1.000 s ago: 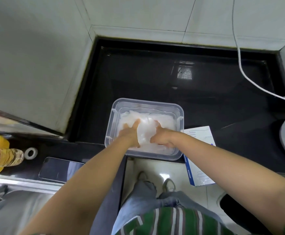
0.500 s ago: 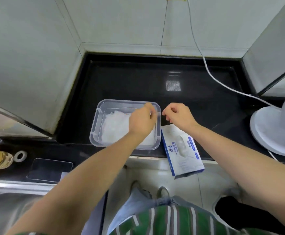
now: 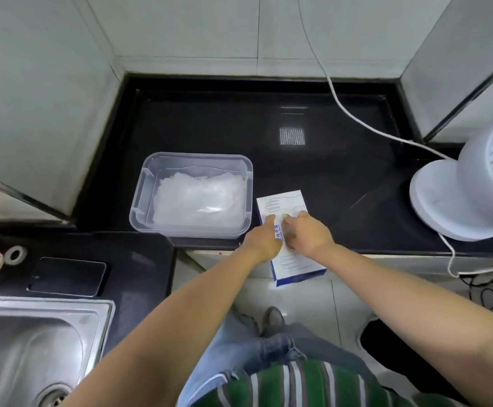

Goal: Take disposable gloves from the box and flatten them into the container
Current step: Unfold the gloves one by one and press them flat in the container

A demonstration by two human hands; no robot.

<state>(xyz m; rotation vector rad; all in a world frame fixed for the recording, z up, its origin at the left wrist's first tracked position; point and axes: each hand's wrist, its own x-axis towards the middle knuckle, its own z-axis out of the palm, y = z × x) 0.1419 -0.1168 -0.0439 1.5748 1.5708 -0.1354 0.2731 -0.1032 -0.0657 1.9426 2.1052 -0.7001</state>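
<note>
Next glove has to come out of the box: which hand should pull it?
Right, probably. The right hand has its fingers on the middle of the glove box, where the opening seems to be; the left hand lies on the box's left edge, suited to steadying it.

The black countertop [image 3: 210, 127] carries a clear container [image 3: 198, 156], a glove box [image 3: 283, 201] just beside it overhanging the front edge, a fan [image 3: 445, 207] at right, and a phone [image 3: 67, 276] and tape roll [image 3: 15, 254] at left.
</note>
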